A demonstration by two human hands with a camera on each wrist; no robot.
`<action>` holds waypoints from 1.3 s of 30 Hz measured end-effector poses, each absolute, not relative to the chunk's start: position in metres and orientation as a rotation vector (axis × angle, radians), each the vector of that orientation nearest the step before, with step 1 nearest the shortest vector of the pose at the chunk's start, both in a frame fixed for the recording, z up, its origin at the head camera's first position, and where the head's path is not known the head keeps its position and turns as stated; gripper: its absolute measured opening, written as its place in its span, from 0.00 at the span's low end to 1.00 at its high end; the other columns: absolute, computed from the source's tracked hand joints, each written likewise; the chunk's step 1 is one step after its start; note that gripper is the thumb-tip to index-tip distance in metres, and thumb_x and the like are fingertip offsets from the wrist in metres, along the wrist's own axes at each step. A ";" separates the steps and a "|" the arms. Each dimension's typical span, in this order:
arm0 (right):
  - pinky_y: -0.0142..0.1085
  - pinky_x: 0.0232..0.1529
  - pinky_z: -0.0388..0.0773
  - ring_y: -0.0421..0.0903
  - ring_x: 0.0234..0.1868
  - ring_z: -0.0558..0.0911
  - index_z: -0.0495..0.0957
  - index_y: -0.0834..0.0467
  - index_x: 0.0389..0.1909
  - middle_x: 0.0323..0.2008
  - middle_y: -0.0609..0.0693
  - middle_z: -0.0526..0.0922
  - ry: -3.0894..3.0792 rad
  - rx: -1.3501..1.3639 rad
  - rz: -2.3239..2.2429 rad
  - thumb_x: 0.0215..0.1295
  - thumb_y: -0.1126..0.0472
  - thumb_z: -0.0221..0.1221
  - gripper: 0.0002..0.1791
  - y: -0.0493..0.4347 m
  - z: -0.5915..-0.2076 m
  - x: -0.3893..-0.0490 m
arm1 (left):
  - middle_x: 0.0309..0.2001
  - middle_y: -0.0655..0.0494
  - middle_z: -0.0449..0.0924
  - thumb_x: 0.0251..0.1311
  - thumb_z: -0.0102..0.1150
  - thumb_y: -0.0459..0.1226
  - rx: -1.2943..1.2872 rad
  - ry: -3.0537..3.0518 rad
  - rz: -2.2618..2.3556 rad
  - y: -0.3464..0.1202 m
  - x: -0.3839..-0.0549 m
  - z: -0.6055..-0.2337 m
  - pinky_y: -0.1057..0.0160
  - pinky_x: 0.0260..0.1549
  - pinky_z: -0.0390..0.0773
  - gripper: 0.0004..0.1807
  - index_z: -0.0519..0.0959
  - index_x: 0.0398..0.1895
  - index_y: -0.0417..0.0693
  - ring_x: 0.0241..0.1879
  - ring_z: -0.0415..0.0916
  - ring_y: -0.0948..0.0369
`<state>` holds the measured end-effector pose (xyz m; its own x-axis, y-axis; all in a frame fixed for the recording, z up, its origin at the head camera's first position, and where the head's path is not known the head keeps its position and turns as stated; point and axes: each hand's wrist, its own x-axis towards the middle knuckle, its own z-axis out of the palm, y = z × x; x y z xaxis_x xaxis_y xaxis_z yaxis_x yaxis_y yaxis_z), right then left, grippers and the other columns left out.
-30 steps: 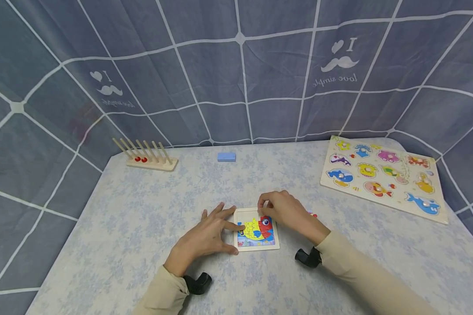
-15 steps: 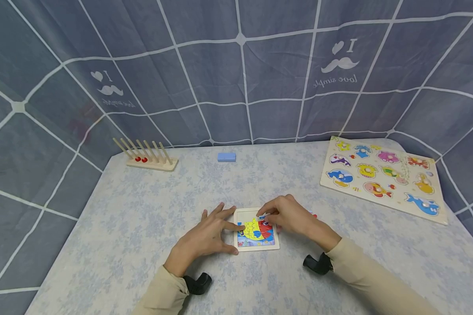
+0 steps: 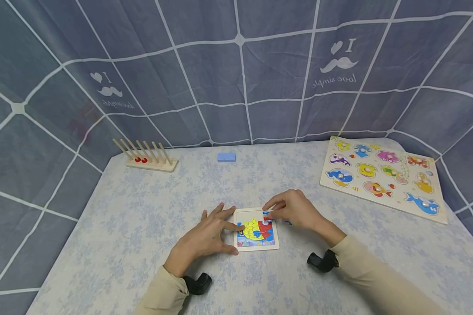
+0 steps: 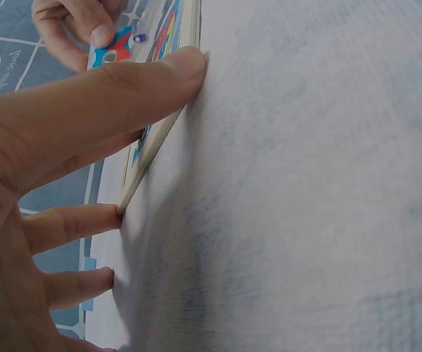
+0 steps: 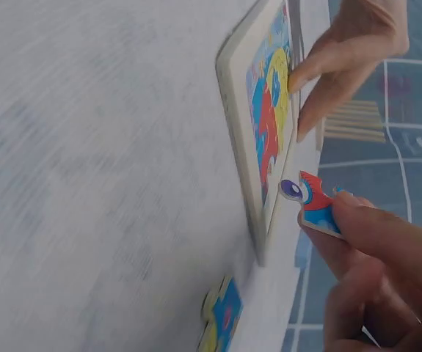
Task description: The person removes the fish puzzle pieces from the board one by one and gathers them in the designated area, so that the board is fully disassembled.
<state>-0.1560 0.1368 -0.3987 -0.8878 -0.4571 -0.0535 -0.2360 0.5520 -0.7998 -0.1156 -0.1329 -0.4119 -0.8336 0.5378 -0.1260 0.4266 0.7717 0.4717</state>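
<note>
A small jigsaw in a pale wooden tray (image 3: 260, 249) shows a yellow and red fish. My left hand (image 3: 202, 236) steadies its left side with spread fingers: the thumb is at the near corner, and the index finger reaches over the picture. Over the tray's far right corner, my right hand (image 3: 295, 212) pinches a red and blue puzzle piece (image 5: 318, 209) between thumb and fingers. In the right wrist view that piece is tilted, with a purple eye on its knob. A loose blue and yellow piece (image 5: 227, 312) lies beside the tray.
A wooden peg stand (image 3: 153, 164) with two red beads stands at the back left. A blue block (image 3: 226, 157) lies at the back middle. At the right is a large sea-animal knob puzzle board (image 3: 382, 179). Curtains hang behind the table.
My right hand has shifted slightly right, and the eye seen earlier at the fish's head is now on the pinched piece. A loose blue piece now shows beneath the right hand. My left hand stays put.
</note>
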 end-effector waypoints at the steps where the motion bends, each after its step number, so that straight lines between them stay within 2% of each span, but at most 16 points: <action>1: 0.30 0.18 0.64 0.42 0.23 0.78 0.89 0.55 0.38 0.31 0.46 0.88 2.525 -0.562 -1.266 0.58 0.66 0.68 0.08 0.140 -0.399 -0.157 | 0.73 0.46 0.61 0.40 0.80 0.50 0.751 2.713 0.635 -0.133 -0.116 -0.412 0.22 0.58 0.46 0.32 0.85 0.54 0.59 0.74 0.45 0.38; 4: 0.29 0.18 0.57 0.41 0.26 0.77 0.90 0.55 0.37 0.34 0.47 0.89 2.496 -0.497 -1.303 0.56 0.65 0.69 0.08 0.152 -0.401 -0.159 | 0.73 0.47 0.61 0.40 0.80 0.50 0.747 2.716 0.640 -0.133 -0.115 -0.412 0.22 0.59 0.46 0.32 0.85 0.54 0.59 0.74 0.45 0.39; 9: 0.29 0.32 0.71 0.41 0.39 0.81 0.90 0.55 0.39 0.39 0.49 0.88 2.446 -0.385 -1.335 0.56 0.61 0.70 0.09 0.178 -0.402 -0.161 | 0.73 0.47 0.61 0.39 0.80 0.50 0.742 2.722 0.642 -0.133 -0.115 -0.413 0.23 0.59 0.45 0.32 0.85 0.53 0.59 0.74 0.45 0.39; 11: 0.30 0.35 0.72 0.41 0.42 0.82 0.90 0.55 0.39 0.40 0.50 0.88 2.444 -0.363 -1.336 0.57 0.60 0.70 0.09 0.190 -0.402 -0.161 | 0.73 0.47 0.61 0.39 0.81 0.50 0.742 2.721 0.644 -0.133 -0.115 -0.413 0.23 0.60 0.45 0.32 0.85 0.54 0.59 0.74 0.45 0.39; 15: 0.30 0.31 0.72 0.42 0.40 0.82 0.89 0.57 0.41 0.41 0.52 0.88 2.428 -0.339 -1.338 0.58 0.60 0.70 0.10 0.214 -0.402 -0.159 | 0.73 0.47 0.61 0.39 0.81 0.50 0.739 2.720 0.642 -0.133 -0.115 -0.412 0.23 0.60 0.45 0.32 0.85 0.54 0.59 0.74 0.45 0.40; 19: 0.32 0.41 0.75 0.44 0.50 0.81 0.89 0.57 0.43 0.45 0.53 0.87 2.447 -0.295 -1.298 0.58 0.58 0.69 0.12 0.235 -0.401 -0.157 | 0.73 0.47 0.61 0.39 0.81 0.49 0.732 2.719 0.638 -0.133 -0.115 -0.413 0.24 0.60 0.44 0.32 0.85 0.54 0.59 0.75 0.44 0.40; 21: 0.32 0.42 0.74 0.45 0.53 0.79 0.89 0.55 0.43 0.46 0.52 0.87 2.476 -0.248 -1.252 0.58 0.56 0.69 0.12 0.244 -0.402 -0.156 | 0.73 0.48 0.61 0.39 0.81 0.49 0.727 2.720 0.636 -0.133 -0.115 -0.412 0.24 0.61 0.44 0.32 0.85 0.54 0.59 0.75 0.44 0.40; 28: 0.31 0.34 0.71 0.41 0.44 0.76 0.89 0.54 0.42 0.45 0.51 0.87 2.545 -0.166 -1.136 0.58 0.53 0.70 0.13 0.260 -0.404 -0.155 | 0.73 0.48 0.61 0.38 0.81 0.49 0.714 2.719 0.644 -0.133 -0.114 -0.412 0.24 0.61 0.43 0.32 0.85 0.54 0.59 0.75 0.44 0.40; 39: 0.29 0.31 0.72 0.43 0.44 0.78 0.90 0.55 0.39 0.40 0.51 0.88 2.651 -0.175 -1.059 0.56 0.56 0.71 0.11 0.256 -0.408 -0.156 | 0.73 0.48 0.60 0.39 0.81 0.49 0.720 2.709 0.657 -0.134 -0.114 -0.413 0.24 0.61 0.43 0.32 0.85 0.54 0.59 0.75 0.44 0.41</action>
<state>-0.1559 0.2556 -0.4083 -0.9532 -0.2142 -0.2132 -0.0084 0.7239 -0.6899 -0.1144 -0.1337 -0.4132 -0.8429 0.5216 -0.1322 0.4030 0.7747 0.4873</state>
